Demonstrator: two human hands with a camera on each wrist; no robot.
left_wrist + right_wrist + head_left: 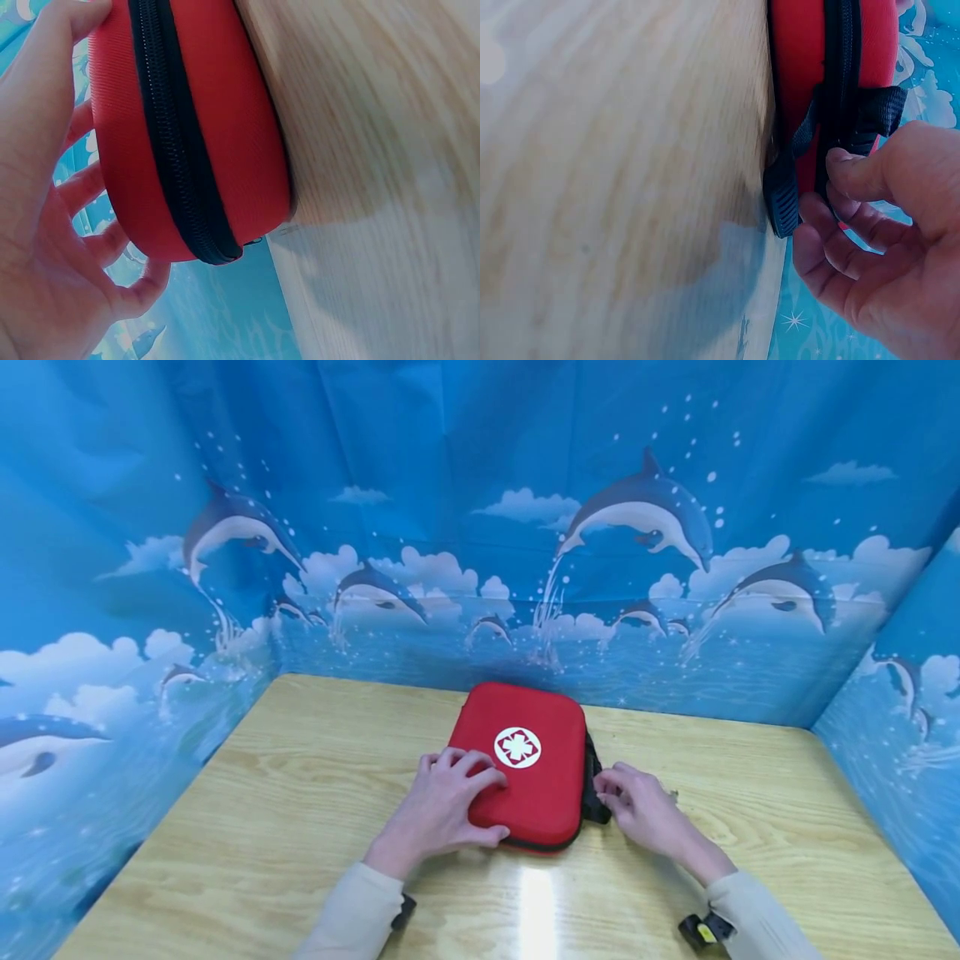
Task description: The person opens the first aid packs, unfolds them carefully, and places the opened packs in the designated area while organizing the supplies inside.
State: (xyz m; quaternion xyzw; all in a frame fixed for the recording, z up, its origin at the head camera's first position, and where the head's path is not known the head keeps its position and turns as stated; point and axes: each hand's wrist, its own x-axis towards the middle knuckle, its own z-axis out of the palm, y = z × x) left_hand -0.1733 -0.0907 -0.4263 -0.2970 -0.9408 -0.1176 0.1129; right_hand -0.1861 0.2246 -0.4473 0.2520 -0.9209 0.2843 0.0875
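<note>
A red zippered first-aid case (536, 793) with a white cross emblem lies flat on the table. My left hand (448, 806) holds its near left corner, fingers bent over the lid and thumb at the front edge. In the left wrist view, a black zipper (172, 142) runs round the case's side. At the right side, my right hand (641, 810) pinches at the zipper, beside the black handle strap (784, 199). In the right wrist view the thumb and curled fingers meet at the zipper band (842, 60); the pull between them is hidden.
The wooden table (315, 793) extends around the case on both sides. A blue curtain (465, 527) printed with dolphins and clouds hangs behind the table and along its sides. Dark straps with small devices (705, 931) sit on the wrists.
</note>
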